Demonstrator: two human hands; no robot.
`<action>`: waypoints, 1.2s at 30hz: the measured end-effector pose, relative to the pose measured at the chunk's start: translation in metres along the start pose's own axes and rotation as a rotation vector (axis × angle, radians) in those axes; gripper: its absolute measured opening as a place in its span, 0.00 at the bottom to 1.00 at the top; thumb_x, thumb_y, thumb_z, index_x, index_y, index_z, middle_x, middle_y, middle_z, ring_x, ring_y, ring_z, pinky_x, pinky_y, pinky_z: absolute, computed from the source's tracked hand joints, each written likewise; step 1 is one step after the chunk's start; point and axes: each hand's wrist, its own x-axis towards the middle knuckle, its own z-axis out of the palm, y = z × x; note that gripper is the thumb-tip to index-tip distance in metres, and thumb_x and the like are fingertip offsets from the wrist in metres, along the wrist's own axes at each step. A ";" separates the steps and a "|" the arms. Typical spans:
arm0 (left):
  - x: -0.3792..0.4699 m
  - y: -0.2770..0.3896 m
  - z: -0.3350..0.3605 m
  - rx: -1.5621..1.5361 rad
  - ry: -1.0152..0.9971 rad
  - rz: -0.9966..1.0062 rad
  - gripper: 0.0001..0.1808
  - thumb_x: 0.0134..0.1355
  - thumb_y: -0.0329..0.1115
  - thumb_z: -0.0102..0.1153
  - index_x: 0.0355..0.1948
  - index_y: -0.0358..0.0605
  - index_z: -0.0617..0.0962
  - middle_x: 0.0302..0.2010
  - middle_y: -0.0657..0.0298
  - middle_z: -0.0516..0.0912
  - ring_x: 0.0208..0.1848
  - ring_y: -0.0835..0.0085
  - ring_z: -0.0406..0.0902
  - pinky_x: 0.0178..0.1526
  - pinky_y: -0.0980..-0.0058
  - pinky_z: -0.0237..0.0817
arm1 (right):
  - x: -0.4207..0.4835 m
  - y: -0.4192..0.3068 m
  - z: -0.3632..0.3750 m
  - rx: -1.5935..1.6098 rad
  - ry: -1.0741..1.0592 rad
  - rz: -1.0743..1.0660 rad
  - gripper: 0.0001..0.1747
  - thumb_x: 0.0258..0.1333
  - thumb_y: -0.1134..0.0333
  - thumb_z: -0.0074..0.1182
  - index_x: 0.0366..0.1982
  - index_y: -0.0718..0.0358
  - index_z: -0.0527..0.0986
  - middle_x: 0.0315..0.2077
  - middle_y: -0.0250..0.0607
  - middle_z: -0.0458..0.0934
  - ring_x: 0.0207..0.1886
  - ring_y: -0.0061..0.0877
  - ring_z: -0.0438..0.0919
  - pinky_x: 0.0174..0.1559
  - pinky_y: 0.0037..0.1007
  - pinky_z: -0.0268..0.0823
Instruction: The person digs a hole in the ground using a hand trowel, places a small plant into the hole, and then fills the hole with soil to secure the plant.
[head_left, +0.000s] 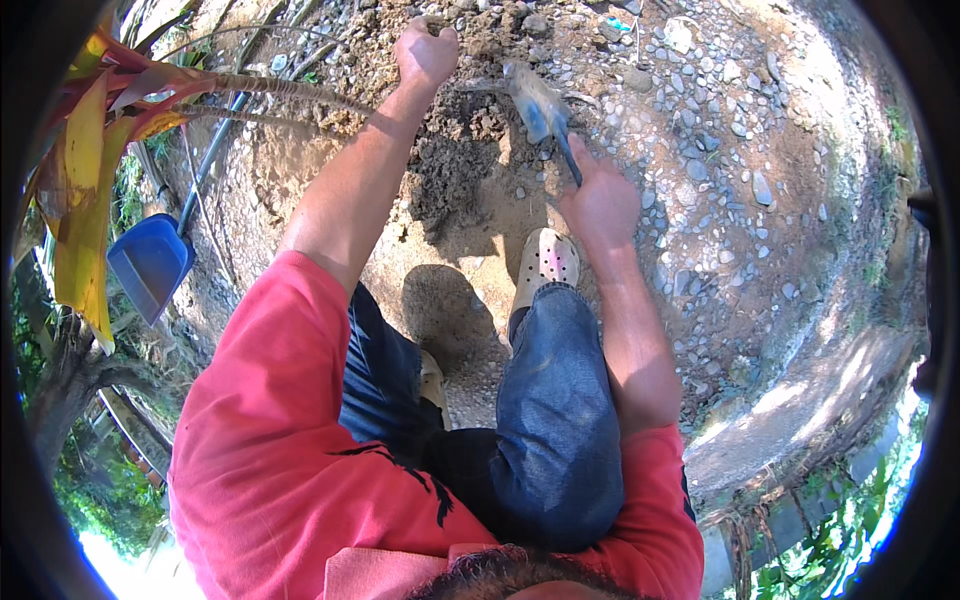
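Observation:
My right hand (601, 196) grips the dark handle of a small hand digging tool (541, 105). Its head is caked with soil and shows some blue; its exact shape is blurred. Farther left, my left hand (426, 54) rests at the top edge of a heap of loose, clumpy brown soil (457, 150). The fingers of that hand are curled, with the thumb side facing right, and whatever they might hold is hidden. A thin root or stick (480, 86) lies across the soil between the hand and the tool head.
Pebbly ground (697, 165) spreads to the right. On the left lies a blue long-handled dustpan (152, 259), beneath a plant with red and yellow leaves (90, 165) whose stems (292, 90) reach toward my left forearm. My clog-shod foot (551, 259) is just below the dug soil.

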 end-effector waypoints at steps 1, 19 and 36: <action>0.000 0.000 0.001 -0.016 -0.054 0.013 0.32 0.61 0.40 0.61 0.64 0.38 0.70 0.44 0.45 0.82 0.43 0.63 0.82 0.46 0.64 0.76 | -0.006 0.001 0.000 0.021 -0.038 -0.011 0.34 0.49 0.69 0.56 0.63 0.48 0.72 0.33 0.46 0.79 0.35 0.42 0.82 0.41 0.41 0.75; -0.167 -0.073 0.066 0.157 -0.753 -0.421 0.23 0.69 0.42 0.38 0.48 0.36 0.80 0.51 0.45 0.83 0.54 0.51 0.80 0.54 0.56 0.72 | 0.032 -0.049 0.022 0.098 -0.688 0.116 0.19 0.55 0.63 0.47 0.39 0.68 0.82 0.42 0.56 0.82 0.45 0.42 0.83 0.51 0.39 0.74; -0.189 -0.057 0.044 0.310 -0.611 -0.289 0.25 0.68 0.42 0.42 0.45 0.26 0.79 0.47 0.35 0.81 0.50 0.42 0.80 0.54 0.54 0.72 | -0.018 -0.024 0.033 0.235 -0.609 -0.014 0.35 0.55 0.65 0.45 0.67 0.59 0.64 0.44 0.60 0.81 0.48 0.49 0.81 0.53 0.45 0.72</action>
